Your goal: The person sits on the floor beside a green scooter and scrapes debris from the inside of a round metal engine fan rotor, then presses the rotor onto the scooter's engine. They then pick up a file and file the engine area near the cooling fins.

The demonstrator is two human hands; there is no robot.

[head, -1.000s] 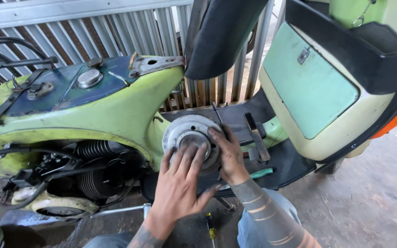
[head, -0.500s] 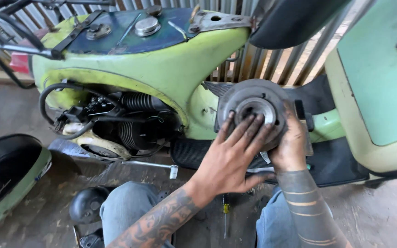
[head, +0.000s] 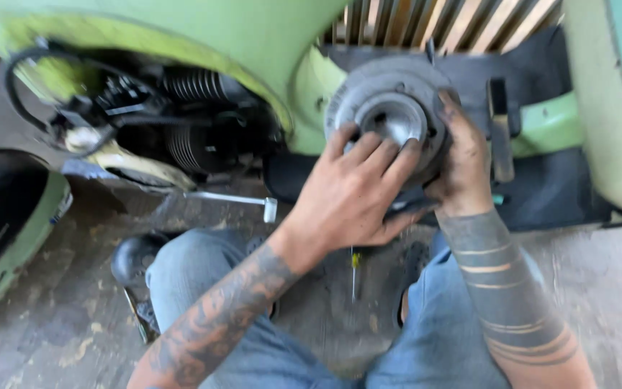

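Observation:
A round grey metal drum [head: 391, 101] with a shiny hub sits on the side of a pale green scooter [head: 253, 43]. My left hand [head: 358, 194] lies flat against the drum's lower face, fingers spread over the hub. On the drum's right rim my right hand [head: 462, 162] is wrapped, fingers greasy. Both forearms are tattooed. The picture is blurred by motion.
The scooter's bare engine with cooling fins [head: 192, 108] and black cables is at left. A detached green and black side panel [head: 8, 223] lies on the concrete floor at far left. A yellow-handled screwdriver [head: 354, 274] lies between my knees. A kick lever [head: 232, 200] sticks out low.
The view has dropped and closed in on the drum. Both hands stay on the drum; my left hand has shifted lower across its face.

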